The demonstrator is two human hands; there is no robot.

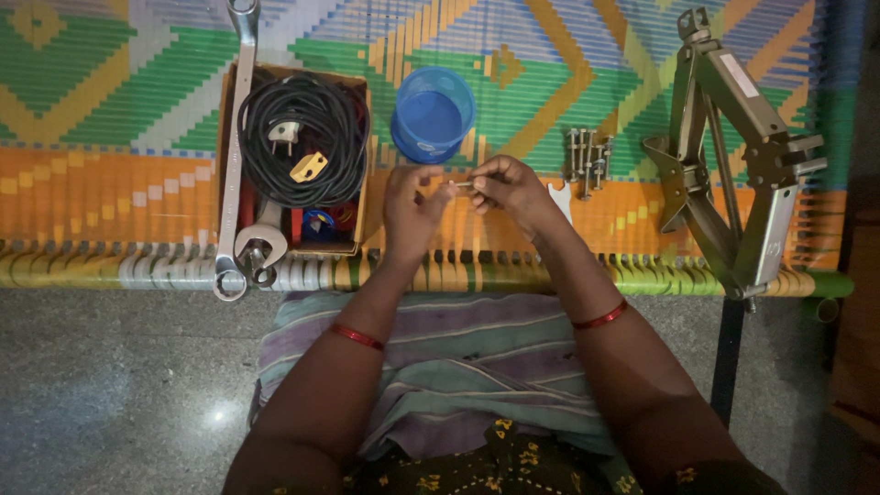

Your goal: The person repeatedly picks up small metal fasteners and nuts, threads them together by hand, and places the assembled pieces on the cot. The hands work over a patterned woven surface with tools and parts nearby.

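Striped cloth [440, 367] on lap — L hand [410, 206] & R hand [507, 188] both pinch small bolt [461, 184], w/ blue cup [433, 113] behind.

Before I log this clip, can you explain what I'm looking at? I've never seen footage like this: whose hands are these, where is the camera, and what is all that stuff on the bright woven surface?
There is no machine here. The single picture comes from a camera worn on a person's head, looking down at their own two bare hands. The left hand and right hand meet over a colourful woven cot and together pinch a small bolt; finer detail is too small to tell. On the cot's left sits a cardboard box holding a coiled black cable with plugs. A long spanner lies along the box's left edge. Behind the hands is a blue plastic container. To the right stand several more bolts, then a metal scissor jack.
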